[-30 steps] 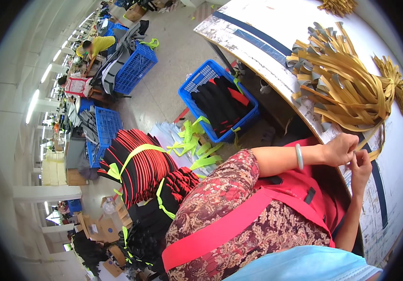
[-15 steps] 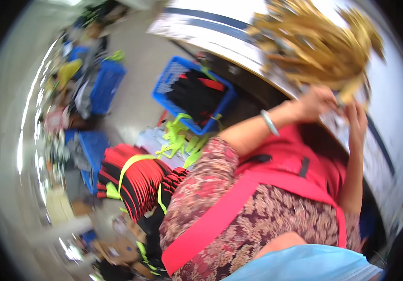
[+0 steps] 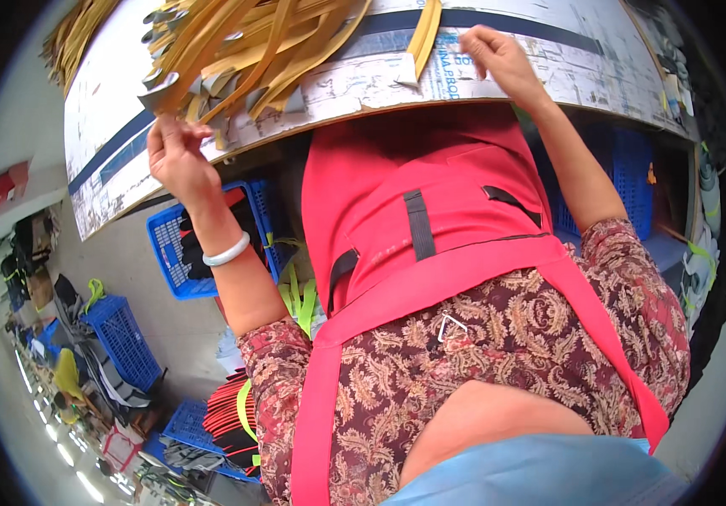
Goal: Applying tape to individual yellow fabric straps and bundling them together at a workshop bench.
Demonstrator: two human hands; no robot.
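A big heap of yellow-brown fabric strips with grey ends (image 3: 249, 51) lies across the table top. At the heap's near left edge my left hand (image 3: 181, 160) is closed, its fingers bent against the grey-tipped end of one strip (image 3: 160, 94). A pair of yellow strips (image 3: 423, 40) lies apart from the heap, farther right. Just right of that pair, my right hand (image 3: 502, 66) hovers over the board with loosely bent fingers apart and nothing visible in them.
The worn white table (image 3: 354, 88) has dark blue bands and a near edge against my red apron (image 3: 422, 177). Below left stands a blue crate (image 3: 164, 244) with black and red pieces. Farther left are another blue crate (image 3: 122, 337) and bundled red-black pieces (image 3: 226, 409).
My hands, earlier together at the heap's near edge, are now wide apart. The view has turned, so the heap now appears at upper left. The separate strips on the right now show.
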